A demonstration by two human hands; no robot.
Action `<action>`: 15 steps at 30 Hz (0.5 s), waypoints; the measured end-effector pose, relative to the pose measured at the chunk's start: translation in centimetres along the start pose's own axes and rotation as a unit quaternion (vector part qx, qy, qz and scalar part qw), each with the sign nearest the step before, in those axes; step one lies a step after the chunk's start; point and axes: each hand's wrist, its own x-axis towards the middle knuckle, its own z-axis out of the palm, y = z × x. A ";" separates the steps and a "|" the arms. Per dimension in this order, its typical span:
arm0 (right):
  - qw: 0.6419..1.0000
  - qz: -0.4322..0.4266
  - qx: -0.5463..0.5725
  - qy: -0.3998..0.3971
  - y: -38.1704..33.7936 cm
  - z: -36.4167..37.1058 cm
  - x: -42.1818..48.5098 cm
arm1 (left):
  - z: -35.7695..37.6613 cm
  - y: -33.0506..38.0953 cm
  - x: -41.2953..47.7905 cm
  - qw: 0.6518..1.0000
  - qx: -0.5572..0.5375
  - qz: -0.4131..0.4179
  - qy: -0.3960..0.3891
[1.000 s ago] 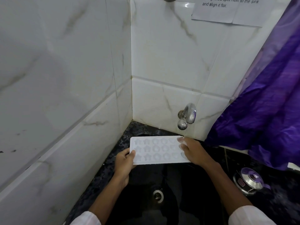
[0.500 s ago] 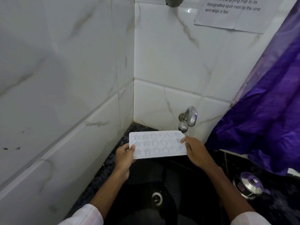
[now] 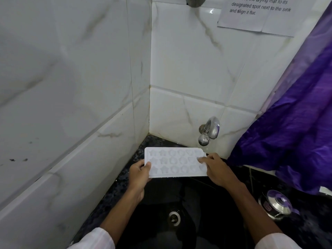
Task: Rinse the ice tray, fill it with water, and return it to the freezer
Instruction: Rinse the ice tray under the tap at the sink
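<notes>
A white ice tray (image 3: 175, 161) with star and round moulds is held level over the black sink (image 3: 161, 203), just below the chrome wall tap (image 3: 209, 131). My left hand (image 3: 139, 174) grips the tray's left end, thumb on top. My right hand (image 3: 215, 169) pinches the tray's right end, fingers over the rim, right under the tap's spout. I cannot tell whether water is running.
White marble tiles form the corner walls left and behind. A purple curtain (image 3: 294, 126) hangs at the right. A steel pot with a glass lid (image 3: 276, 203) stands on the dark counter to the right. The sink drain (image 3: 173, 218) lies below the tray.
The tray has risen a little toward the tap and levelled. My right hand has slid from lying across the tray's top to holding its right edge.
</notes>
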 end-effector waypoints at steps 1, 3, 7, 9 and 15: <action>1.000 0.002 0.003 -0.002 -0.1 0.0 0.0 | 0.0 0.0 0.0 1.000 -0.001 -0.001 0.000; 1.000 0.009 0.014 0.000 -0.2 0.0 -0.1 | 0.0 0.0 -0.1 1.000 -0.003 -0.003 0.001; 1.000 0.012 0.011 0.007 -0.4 -0.2 -0.1 | 0.0 0.0 -0.2 1.000 0.000 -0.006 0.002; 1.000 0.007 0.008 0.009 -0.4 -0.3 -0.2 | -0.1 0.0 -0.3 1.000 0.002 -0.005 0.004; 1.000 0.012 0.017 0.017 -0.8 -0.6 -0.5 | -0.1 0.4 -0.8 1.000 0.000 -0.005 0.001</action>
